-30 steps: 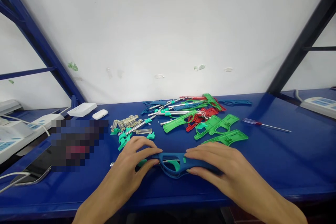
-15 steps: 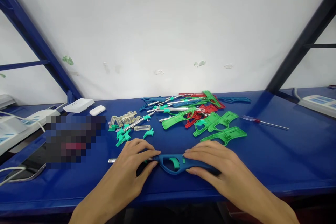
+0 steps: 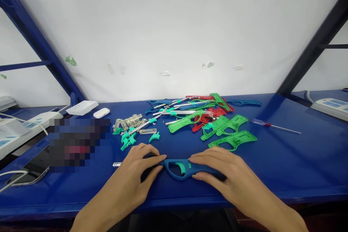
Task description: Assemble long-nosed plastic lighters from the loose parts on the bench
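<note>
Lighter (image 3: 194, 167) near front edge of worktop (image 3: 272, 168), left hand (image 3: 133, 170) pinching neck end, right hand (image 3: 231, 168) pinching handle end. Uneven squeeze could leave seam gaping or trigger (image 3: 183, 169) jammed.

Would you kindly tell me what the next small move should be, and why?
Probably a gentle squeeze along the blue body with the right hand, which grips its rear: the left hand pinches the front end, and the teal trigger shows in the opening, so the parts seem seated.
</note>
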A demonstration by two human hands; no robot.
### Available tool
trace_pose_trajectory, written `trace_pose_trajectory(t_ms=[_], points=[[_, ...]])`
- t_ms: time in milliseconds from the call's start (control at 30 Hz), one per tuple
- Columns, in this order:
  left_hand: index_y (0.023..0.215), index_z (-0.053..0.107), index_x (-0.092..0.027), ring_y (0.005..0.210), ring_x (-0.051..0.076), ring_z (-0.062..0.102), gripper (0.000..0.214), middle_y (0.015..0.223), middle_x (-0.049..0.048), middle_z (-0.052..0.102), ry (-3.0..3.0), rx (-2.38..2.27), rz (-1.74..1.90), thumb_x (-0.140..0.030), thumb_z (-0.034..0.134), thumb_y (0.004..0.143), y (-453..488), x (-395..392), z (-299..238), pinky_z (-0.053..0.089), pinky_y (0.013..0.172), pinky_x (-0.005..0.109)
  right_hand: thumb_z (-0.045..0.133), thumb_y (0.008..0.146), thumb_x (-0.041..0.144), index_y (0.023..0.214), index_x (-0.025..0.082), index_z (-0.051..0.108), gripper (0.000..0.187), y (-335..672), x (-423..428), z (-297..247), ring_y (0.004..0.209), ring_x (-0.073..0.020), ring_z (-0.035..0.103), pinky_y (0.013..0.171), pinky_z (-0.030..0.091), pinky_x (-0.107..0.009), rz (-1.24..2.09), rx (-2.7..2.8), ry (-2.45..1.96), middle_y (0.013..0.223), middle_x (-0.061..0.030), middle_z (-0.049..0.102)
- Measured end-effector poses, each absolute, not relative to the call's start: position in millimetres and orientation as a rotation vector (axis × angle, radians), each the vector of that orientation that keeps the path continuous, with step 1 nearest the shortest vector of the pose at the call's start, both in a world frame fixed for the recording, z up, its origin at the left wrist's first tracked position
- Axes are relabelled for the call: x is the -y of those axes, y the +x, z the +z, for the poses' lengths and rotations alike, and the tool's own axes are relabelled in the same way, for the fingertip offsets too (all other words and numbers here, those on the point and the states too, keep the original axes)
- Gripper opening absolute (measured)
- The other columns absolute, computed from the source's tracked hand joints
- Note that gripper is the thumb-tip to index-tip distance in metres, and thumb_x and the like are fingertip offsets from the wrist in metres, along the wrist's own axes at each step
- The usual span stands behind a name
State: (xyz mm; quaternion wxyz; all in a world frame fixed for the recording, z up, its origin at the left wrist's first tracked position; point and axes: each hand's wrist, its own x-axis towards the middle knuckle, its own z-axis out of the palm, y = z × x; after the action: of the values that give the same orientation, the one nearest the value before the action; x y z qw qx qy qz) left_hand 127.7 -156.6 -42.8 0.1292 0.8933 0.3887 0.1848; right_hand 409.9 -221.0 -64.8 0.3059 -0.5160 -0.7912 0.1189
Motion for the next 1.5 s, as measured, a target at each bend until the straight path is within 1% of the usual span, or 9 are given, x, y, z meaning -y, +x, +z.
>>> trace_pose_trajectory(t_ms=[300,433,600,800,967,1100,1200,1367,1500], points=[[0.13,0.073,-0.03,0.109,0.023,0.058,0.031,0.116,0.0035,0.065,2.663,-1.054,0.52,-0.024,0.051,0.109,129,154,-47,0.052,0.097,0.04,0.065,0.102,0.049,0.125,0.033,0.078,0.031,408,222,-67,0.112,-0.0245,0.074,0.103,0.058,-0.041,0.294,2.087,-1.368,0.124,0.0,0.08],[0.13,0.072,-0.025,0.103,0.024,0.056,0.033,0.111,0.0055,0.064,2.767,-0.966,0.572,-0.018,0.048,0.109,130,154,-46,0.052,0.093,0.042,0.069,0.101,0.038,0.125,0.036,0.076,0.025,409,223,-69,0.111,-0.0209,0.073,0.101,0.058,-0.035,0.252,2.056,-1.329,0.122,0.0033,0.08],[0.127,0.072,-0.02,0.099,0.026,0.056,0.034,0.108,0.0081,0.064,2.896,-0.89,0.595,-0.012,0.046,0.107,132,159,-41,0.052,0.09,0.046,0.069,0.102,0.036,0.124,0.037,0.075,0.023,408,224,-70,0.108,-0.0183,0.073,0.105,0.054,-0.035,0.211,2.068,-1.328,0.121,0.0058,0.08],[0.128,0.071,-0.022,0.107,0.027,0.059,0.028,0.112,0.0077,0.065,2.794,-0.979,0.601,-0.025,0.052,0.108,133,166,-41,0.052,0.095,0.046,0.069,0.102,0.037,0.122,0.038,0.074,0.021,408,224,-71,0.105,-0.0197,0.07,0.097,0.056,-0.036,0.231,2.075,-1.326,0.119,0.0056,0.078],[0.111,0.078,-0.025,0.101,0.028,0.066,0.022,0.109,0.0049,0.068,2.609,-1.115,0.683,-0.042,0.068,0.101,136,160,-51,0.052,0.095,0.048,0.065,0.104,0.035,0.12,0.039,0.069,0.017,407,226,-66,0.107,-0.0208,0.065,0.095,0.053,-0.038,0.362,2.104,-1.367,0.117,0.0042,0.073],[0.113,0.08,-0.032,0.1,0.026,0.067,0.025,0.107,0.001,0.069,2.472,-1.174,0.576,-0.045,0.08,0.092,138,152,-55,0.053,0.091,0.042,0.067,0.104,0.035,0.122,0.044,0.062,0.021,407,229,-66,0.116,-0.0206,0.061,0.105,0.047,-0.039,0.507,2.035,-1.458,0.12,0.0073,0.069],[0.119,0.078,-0.037,0.101,0.023,0.067,0.027,0.106,-0.0014,0.069,2.463,-1.131,0.551,-0.041,0.08,0.093,140,152,-53,0.053,0.091,0.039,0.07,0.102,0.032,0.124,0.045,0.057,0.028,407,230,-66,0.119,-0.02,0.061,0.106,0.046,-0.037,0.556,1.952,-1.497,0.127,0.0088,0.067],[0.103,0.076,-0.031,0.091,0.019,0.068,0.018,0.099,-0.0036,0.069,2.522,-1.034,0.668,-0.028,0.085,0.089,143,161,-45,0.053,0.079,0.03,0.074,0.097,0.022,0.119,0.043,0.061,0.033,402,232,-61,0.107,-0.0157,0.068,0.094,0.05,-0.028,0.573,1.888,-1.474,0.117,0.0085,0.068],[0.104,0.068,-0.026,0.086,0.021,0.068,0.018,0.096,-0.002,0.07,2.71,-0.907,0.883,-0.02,0.08,0.092,146,168,-47,0.055,0.076,0.033,0.077,0.092,0.009,0.119,0.044,0.065,0.046,401,233,-61,0.091,-0.0112,0.07,0.082,0.052,-0.021,0.488,1.903,-1.372,0.107,0.0087,0.067]])
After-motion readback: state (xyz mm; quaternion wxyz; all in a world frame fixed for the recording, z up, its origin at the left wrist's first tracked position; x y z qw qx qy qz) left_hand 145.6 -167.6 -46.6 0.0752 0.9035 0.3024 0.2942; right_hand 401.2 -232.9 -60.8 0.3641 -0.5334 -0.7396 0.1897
